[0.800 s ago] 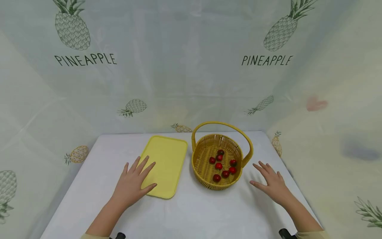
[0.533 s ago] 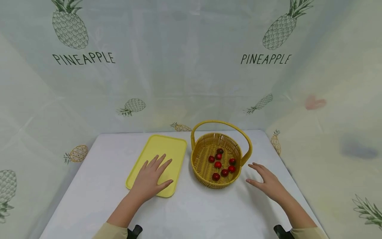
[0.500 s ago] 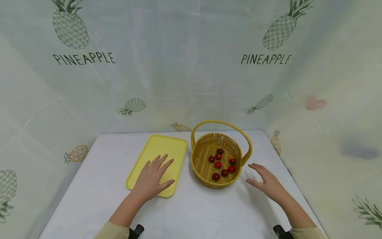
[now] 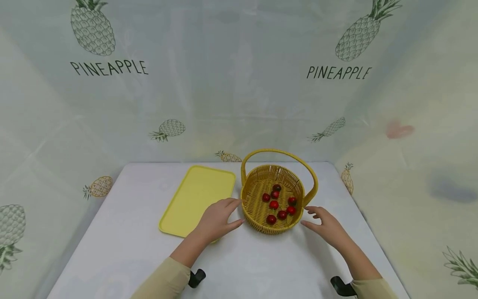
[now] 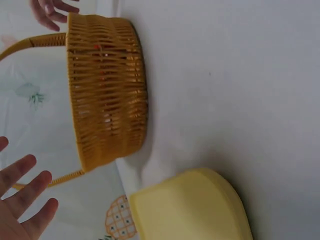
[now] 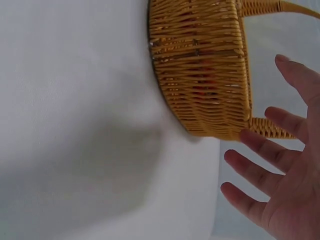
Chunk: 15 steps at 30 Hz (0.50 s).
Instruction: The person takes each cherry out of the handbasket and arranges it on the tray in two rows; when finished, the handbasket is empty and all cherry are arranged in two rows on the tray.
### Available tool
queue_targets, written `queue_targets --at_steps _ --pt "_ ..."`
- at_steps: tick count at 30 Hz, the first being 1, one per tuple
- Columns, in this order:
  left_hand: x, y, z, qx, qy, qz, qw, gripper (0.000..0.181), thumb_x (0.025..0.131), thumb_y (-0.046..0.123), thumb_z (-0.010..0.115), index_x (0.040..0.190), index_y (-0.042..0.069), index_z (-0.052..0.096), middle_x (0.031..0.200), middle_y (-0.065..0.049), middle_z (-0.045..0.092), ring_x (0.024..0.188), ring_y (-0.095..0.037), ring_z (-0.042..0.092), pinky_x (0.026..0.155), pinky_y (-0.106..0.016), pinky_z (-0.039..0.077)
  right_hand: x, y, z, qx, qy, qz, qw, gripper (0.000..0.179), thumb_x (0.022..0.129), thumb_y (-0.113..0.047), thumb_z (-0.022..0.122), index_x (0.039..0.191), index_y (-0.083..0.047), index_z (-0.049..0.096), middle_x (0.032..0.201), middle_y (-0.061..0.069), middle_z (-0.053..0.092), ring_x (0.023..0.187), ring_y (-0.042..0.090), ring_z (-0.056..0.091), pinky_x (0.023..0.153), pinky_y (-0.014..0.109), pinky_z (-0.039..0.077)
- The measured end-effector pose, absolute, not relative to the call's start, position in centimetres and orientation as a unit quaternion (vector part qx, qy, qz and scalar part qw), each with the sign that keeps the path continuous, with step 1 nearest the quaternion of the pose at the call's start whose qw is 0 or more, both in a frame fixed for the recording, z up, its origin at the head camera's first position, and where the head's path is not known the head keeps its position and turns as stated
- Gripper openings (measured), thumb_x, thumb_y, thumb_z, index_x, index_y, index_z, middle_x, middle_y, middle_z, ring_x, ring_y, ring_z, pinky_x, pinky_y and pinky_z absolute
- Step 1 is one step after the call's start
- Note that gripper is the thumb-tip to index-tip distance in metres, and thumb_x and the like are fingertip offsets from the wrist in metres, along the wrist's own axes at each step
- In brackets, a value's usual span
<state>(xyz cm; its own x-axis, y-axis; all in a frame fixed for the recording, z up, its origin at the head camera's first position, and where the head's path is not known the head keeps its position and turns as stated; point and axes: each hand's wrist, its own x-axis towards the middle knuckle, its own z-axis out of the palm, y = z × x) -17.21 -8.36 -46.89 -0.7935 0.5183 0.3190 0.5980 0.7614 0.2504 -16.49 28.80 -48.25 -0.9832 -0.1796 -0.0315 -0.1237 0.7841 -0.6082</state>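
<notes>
A yellow woven basket (image 4: 261,228) with a tall arched handle stands on the table; several small round red fruits (image 4: 274,204) lie inside it. On its left, my left hand (image 4: 218,218) has its fingertips and thumb right at the basket's wall. The left wrist view has spread fingers (image 5: 32,192) near the handle's lower end. To the right of the basket, my right hand (image 4: 328,228) reaches in with thumb and fingers apart, near the handle's base. In the right wrist view its fingers (image 6: 255,170) are extended beside the woven wall (image 6: 200,85). Neither hand grips anything.
A yellow rectangular tray (image 4: 201,187) lies left of the basket, its near right corner partly behind my left hand and wrist. A white cloth covers the table (image 4: 123,232). Behind and at the sides hangs a pineapple-print curtain (image 4: 224,83).
My left hand has moved right, from over the tray to the basket's left side. My right hand has come slightly left, closer to the basket. Basket, fruits and tray stay put.
</notes>
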Motion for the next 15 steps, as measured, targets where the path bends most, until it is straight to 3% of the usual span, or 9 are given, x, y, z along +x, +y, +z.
queue_targets --at_steps 5,15 --pt "-17.9 -6.4 -47.0 -0.312 -0.93 -0.164 0.103 0.055 0.088 0.047 0.069 0.131 0.014 0.06 0.12 -0.003 0.064 0.107 -0.019 0.061 0.085 -0.035 0.052 -16.9 28.3 -48.3 -0.069 0.941 -0.328 0.053 0.062 0.09 -0.041 0.07 0.134 -0.001 0.054 0.121 0.018 0.059 0.112 0.041 0.055 0.085 0.054 0.05" --pt "-19.2 -3.2 -47.4 -0.329 -0.932 -0.144 0.05 0.049 0.09 0.047 0.067 0.128 0.016 0.064 0.121 0.0 0.064 0.111 -0.017 0.06 0.091 -0.032 0.049 -17.8 27.5 -49.3 -0.045 0.935 -0.347 0.055 0.049 0.09 -0.03 0.072 0.125 0.0 0.057 0.117 0.019 0.061 0.108 0.04 0.058 0.084 0.051 0.051"
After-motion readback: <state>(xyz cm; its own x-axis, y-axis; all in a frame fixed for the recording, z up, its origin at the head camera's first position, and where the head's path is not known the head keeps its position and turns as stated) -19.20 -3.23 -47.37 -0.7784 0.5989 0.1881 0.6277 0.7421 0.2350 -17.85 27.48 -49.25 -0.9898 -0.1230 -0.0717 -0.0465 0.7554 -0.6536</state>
